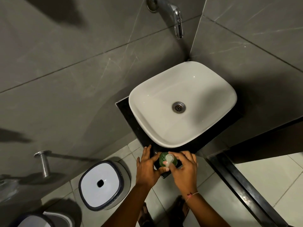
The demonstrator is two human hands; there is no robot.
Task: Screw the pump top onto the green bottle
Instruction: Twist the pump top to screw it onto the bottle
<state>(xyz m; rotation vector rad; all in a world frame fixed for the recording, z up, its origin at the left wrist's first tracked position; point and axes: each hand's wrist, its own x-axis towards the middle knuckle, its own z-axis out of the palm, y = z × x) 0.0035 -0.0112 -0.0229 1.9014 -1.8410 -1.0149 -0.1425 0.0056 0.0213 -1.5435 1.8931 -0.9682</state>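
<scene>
While left hand [146,167] fingers wrap green bottle [164,158], right hand [184,169] fingers pinch pump top [168,159], beside sink [147,102]

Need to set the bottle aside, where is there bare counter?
Little: the black counter shows only a narrow bare strip left of the basin. The front corner is crowded by the green bottle, left hand and right hand.

White sink [164,95] sits on a black counter [131,122], chrome tap [176,15] on the wall above it. Left of the sink, down on the floor, a lidded white bin [100,184].
</scene>
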